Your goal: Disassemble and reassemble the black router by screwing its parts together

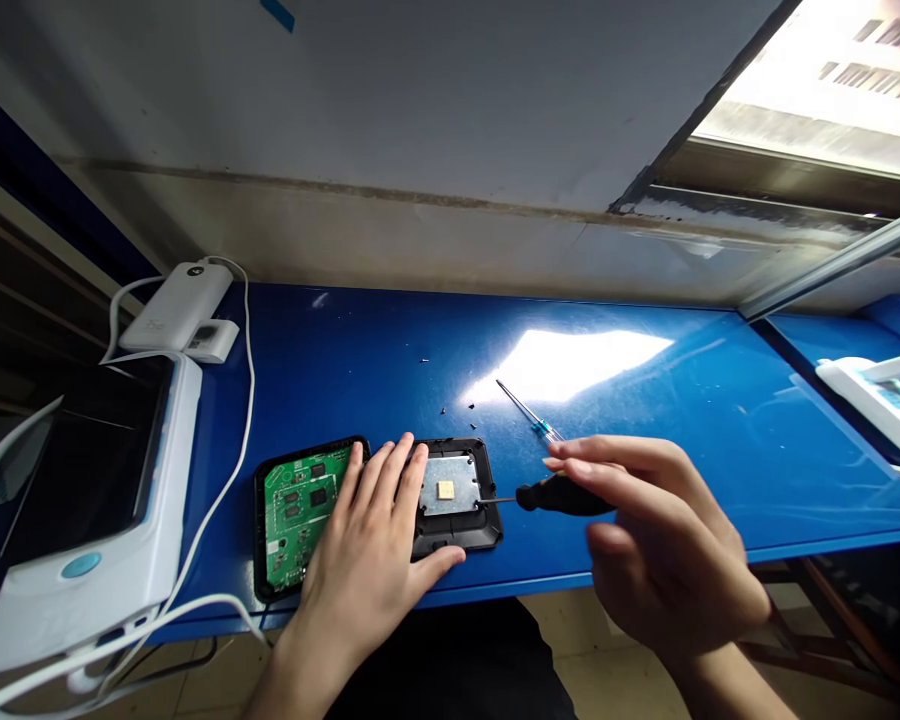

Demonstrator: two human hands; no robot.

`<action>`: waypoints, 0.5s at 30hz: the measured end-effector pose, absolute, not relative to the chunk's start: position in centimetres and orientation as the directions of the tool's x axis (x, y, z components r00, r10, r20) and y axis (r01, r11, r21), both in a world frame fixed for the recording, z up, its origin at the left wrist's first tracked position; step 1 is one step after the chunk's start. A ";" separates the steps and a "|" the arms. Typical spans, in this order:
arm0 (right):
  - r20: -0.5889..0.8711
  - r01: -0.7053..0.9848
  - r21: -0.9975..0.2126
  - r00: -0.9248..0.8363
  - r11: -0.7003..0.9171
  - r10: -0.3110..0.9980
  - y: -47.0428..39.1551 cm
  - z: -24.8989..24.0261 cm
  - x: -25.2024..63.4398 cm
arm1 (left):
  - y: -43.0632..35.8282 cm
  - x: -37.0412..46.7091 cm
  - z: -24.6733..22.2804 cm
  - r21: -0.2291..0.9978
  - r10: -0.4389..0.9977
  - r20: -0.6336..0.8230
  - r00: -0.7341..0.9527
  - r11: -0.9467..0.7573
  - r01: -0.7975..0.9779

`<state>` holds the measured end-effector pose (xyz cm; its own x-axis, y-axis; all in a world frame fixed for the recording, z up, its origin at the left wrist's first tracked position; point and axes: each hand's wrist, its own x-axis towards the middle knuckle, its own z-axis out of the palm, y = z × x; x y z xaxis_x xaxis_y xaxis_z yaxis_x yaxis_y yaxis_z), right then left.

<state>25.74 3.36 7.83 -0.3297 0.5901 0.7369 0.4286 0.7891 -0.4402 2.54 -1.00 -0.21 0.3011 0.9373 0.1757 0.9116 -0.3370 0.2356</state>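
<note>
Metal plate: silver (463, 474), with a tan square pad (445, 490) near its middle; seated in the right casing (466, 530), black, on the blue bench (330, 350).
Plate from right hand: at 9 to 10 o'clock of the right hand (671, 540), apart from it and bridged by the tool.
Black-handled screwdriver (562, 495): long axis near 9 to 3 o'clock, tip at the plate's 3 o'clock edge; whether it sits in a screw is too small to tell.
Right hand, state: closed about the screwdriver's handle, fingers over it; the thumb's contact cannot be told.
Left hand, state: laid flat (379, 525), fingers slightly parted, palm down across both casings, grasping nothing visibly; the nearer hand, its index finger at the plate's 9 o'clock side.
Green circuit board (292, 500): in the left casing (260, 530), at 9 o'clock of the plate, partly under the left hand.
Clear-handled screwdriver (544, 428): loose, at 1 to 2 o'clock of the plate; tip towards 10 o'clock, handle end behind the right fingertips.
Small dark bits (472, 406): apparently screws, scattered around 12 o'clock of the plate.
White power bank (172, 310): at 10 o'clock of the left hand.
</note>
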 end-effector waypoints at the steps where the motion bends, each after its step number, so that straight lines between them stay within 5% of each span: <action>1: 0.720 0.423 -0.454 -0.344 0.784 0.603 3.2 7.8 25.8 | -1.0 2.5 -0.2 0.238 0.938 0.174 0.300 -0.336 0.911; 15: 0.732 0.353 -0.513 -0.295 0.782 0.614 2.7 6.5 25.8 | -0.9 2.5 -0.4 0.263 0.943 0.161 0.290 -0.324 0.909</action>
<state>25.79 2.71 6.54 -0.2955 0.6137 0.7322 0.3530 0.7823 -0.5132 2.50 -0.93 -0.36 0.2903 0.9434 0.1605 0.9085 -0.3244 0.2633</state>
